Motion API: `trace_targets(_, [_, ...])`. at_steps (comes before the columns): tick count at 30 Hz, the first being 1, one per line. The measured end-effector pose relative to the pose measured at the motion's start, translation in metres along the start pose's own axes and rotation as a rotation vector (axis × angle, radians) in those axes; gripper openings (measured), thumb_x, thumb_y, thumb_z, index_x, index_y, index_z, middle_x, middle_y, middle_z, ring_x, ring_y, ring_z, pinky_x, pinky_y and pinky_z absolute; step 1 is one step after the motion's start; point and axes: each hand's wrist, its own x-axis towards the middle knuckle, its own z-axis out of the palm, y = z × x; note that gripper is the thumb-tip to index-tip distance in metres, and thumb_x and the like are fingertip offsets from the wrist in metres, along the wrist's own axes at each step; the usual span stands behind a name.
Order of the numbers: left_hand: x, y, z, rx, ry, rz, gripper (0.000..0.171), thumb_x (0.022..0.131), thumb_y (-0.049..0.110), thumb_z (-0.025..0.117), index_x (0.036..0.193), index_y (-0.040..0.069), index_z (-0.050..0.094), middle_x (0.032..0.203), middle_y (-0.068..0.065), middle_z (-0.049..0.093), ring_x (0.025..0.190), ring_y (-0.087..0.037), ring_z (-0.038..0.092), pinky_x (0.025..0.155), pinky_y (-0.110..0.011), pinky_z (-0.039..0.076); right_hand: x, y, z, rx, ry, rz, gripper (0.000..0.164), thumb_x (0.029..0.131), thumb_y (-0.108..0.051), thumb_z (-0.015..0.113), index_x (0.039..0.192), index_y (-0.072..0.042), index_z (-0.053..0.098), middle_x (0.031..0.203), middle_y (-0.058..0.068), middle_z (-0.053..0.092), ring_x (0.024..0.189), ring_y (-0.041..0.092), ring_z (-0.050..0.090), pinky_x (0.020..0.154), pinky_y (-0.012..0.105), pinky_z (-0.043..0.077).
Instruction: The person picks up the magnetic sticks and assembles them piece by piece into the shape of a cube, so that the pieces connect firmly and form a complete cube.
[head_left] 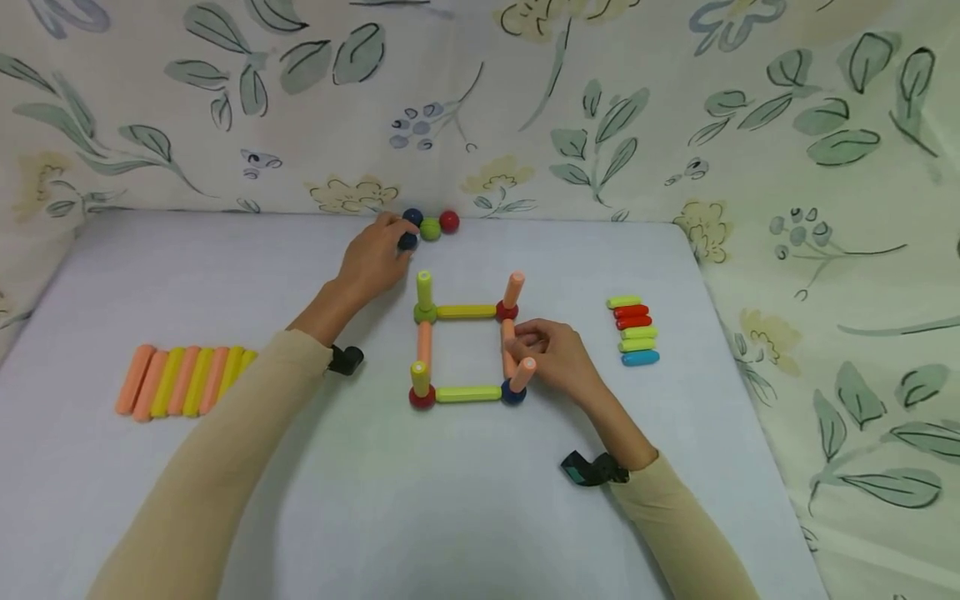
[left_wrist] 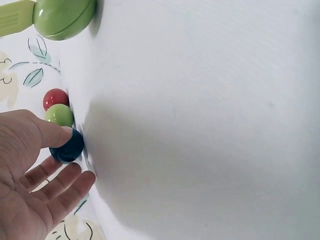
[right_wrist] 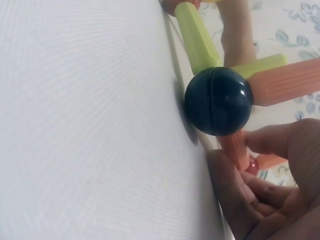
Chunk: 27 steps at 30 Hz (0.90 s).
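At the back of the table my left hand (head_left: 375,257) pinches a dark blue ball (left_wrist: 70,147) between thumb and fingers. Right beside it lie a green ball (head_left: 430,229), a red ball (head_left: 449,221) and another blue ball (head_left: 412,217). In the middle stands a square frame of rods and balls, with an upright rod on each corner. My right hand (head_left: 553,357) holds the orange rod (right_wrist: 234,150) on the frame's right side, thumb and fingers around it. That rod runs between a blue corner ball (right_wrist: 218,101) and a red corner ball (head_left: 507,310).
On the left lies a row of orange and yellow rods (head_left: 176,381), partly hidden by the left sleeve. Short green, red and blue rods (head_left: 637,332) lie stacked in a column on the right. Behind the white table (head_left: 420,500) hangs a flowered cloth (head_left: 480,100).
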Motion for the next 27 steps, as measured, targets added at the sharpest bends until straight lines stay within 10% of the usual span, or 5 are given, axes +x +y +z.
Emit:
trace_targets(12, [-0.033,-0.004,-0.021,-0.145,0.03,-0.044,0.038,0.103,0.012,0.068,0.14,0.003,0.061,0.139,-0.021,0.065,0.124,-0.04,0.065,0.103,-0.055,0.054,0.0,-0.003,-0.002,-0.006,-0.007,0.003,0.041,0.1,-0.034,0.072,0.125,-0.001,0.072,0.104,0.012,0.076,0.087,0.022,0.069,0.073,0.03,0.057])
trace_targets(18, [-0.069,0.025,-0.05,-0.39,0.084,0.068,0.043,0.104,0.021,0.071,0.143,0.009,0.059,0.139,-0.012,0.066,0.12,-0.031,0.068,0.103,-0.05,0.057,0.002,-0.004,-0.005,-0.013,0.018,0.019,0.04,0.1,-0.032,0.072,0.126,-0.001,0.072,0.106,0.013,0.076,0.088,0.025,0.069,0.074,0.031,0.056])
trace_targets(27, [-0.095,0.045,-0.051,-0.455,0.138,0.151,0.046,0.1,0.015,0.075,0.143,0.011,0.061,0.139,-0.008,0.065,0.119,-0.026,0.067,0.104,-0.048,0.057,0.002,-0.001,0.001,-0.001,-0.002,0.017,0.043,0.1,-0.035,0.072,0.126,0.0,0.072,0.108,0.015,0.076,0.088,0.024,0.069,0.075,0.03,0.056])
